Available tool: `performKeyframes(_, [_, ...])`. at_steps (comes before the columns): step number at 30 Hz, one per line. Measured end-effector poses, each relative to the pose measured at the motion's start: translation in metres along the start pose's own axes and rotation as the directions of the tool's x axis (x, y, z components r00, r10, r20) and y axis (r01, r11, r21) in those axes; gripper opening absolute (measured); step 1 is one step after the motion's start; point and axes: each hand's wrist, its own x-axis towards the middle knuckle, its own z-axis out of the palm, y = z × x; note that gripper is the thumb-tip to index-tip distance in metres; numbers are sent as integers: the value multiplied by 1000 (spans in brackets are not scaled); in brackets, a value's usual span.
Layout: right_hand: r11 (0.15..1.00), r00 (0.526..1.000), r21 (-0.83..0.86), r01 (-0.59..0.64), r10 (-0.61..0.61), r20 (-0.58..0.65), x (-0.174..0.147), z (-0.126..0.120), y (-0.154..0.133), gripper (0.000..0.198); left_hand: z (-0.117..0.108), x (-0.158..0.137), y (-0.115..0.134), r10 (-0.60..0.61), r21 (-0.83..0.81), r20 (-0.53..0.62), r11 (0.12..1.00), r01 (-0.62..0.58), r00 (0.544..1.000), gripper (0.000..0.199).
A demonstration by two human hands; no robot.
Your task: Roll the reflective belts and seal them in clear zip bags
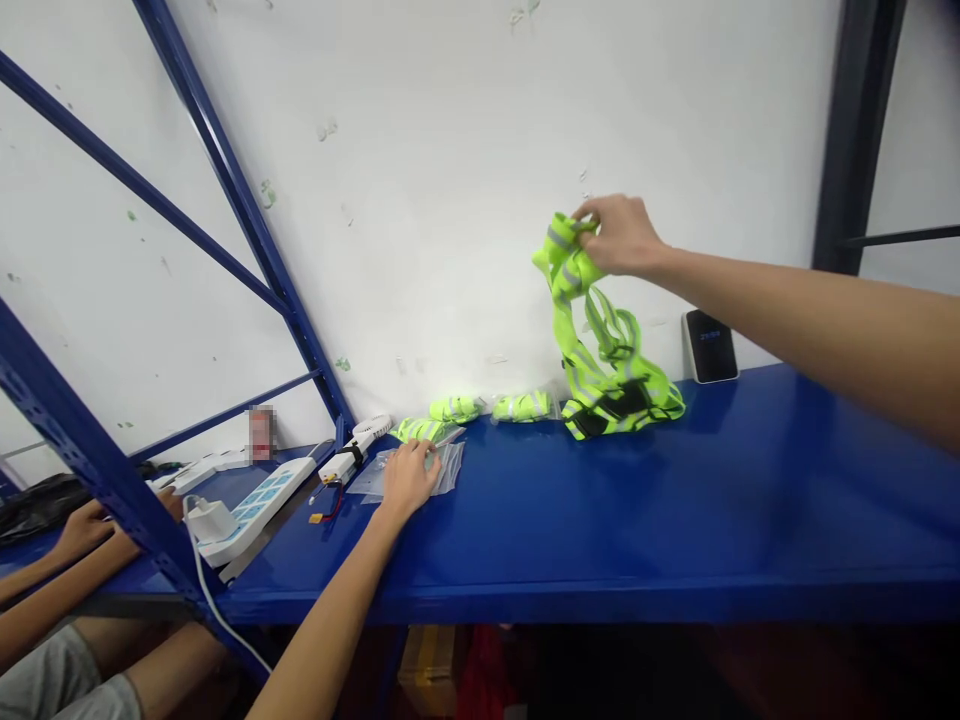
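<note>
My right hand (621, 235) is closed on a neon-yellow reflective vest (571, 345) made of straps with grey stripes. It holds the vest up by one end, and the lower part with black patches rests on the blue shelf. On the left, my left hand (411, 475) lies over clear plastic bags (448, 470), fingers curled onto the plastic; its fingertips are partly hidden. Just beyond it is a folded neon-yellow bundle (418, 430). Farther back, two more bundles, one (454, 408) beside the other (523, 406), lie along the wall, at least one in clear wrapping.
A dark-faced device (711, 346) leans near the wall. White gadgets (351, 455) with a yellow-connector cable sit left of the bags. Blue rack posts (97, 470) and a power strip (259, 510) stand further left, near another person's hands (82, 530). A cardboard box (429, 668) is below.
</note>
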Motion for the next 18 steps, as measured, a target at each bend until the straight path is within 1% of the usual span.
performKeyframes(1, [998,998,65,4,0,-59,7,-6,-5,29,-2,-2,5,32,-21,44,999,-31,999,28])
performKeyframes(3, [986,986,166,-26,53,-158,16,-14,-14,25,-4,-5,13,82,-47,156,996,-75,984,30])
performKeyframes(5, [976,968,201,-82,126,-218,20,-17,-24,20,-6,-8,20,90,-47,244,996,-81,966,34])
performKeyframes(7, [971,956,220,-89,145,-253,18,-16,-36,17,-7,-10,25,80,-25,284,997,-76,955,37])
performKeyframes(9, [970,957,235,-66,128,-259,13,-11,-47,16,-10,-10,29,80,7,297,996,-86,951,35])
performKeyframes(12, [967,971,242,-79,130,-202,0,4,-58,20,-21,-7,32,65,31,299,996,-78,952,34])
performKeyframes(14, [958,988,270,-91,121,-96,-11,19,-59,24,-31,-3,36,57,-14,262,998,-55,963,36])
performKeyframes(16, [938,995,331,-102,93,45,-23,39,-56,28,-38,5,44,84,-133,180,989,-61,980,41])
performKeyframes(18, [897,980,405,-179,129,149,-38,60,-47,32,-38,13,58,166,-313,119,942,-122,979,49])
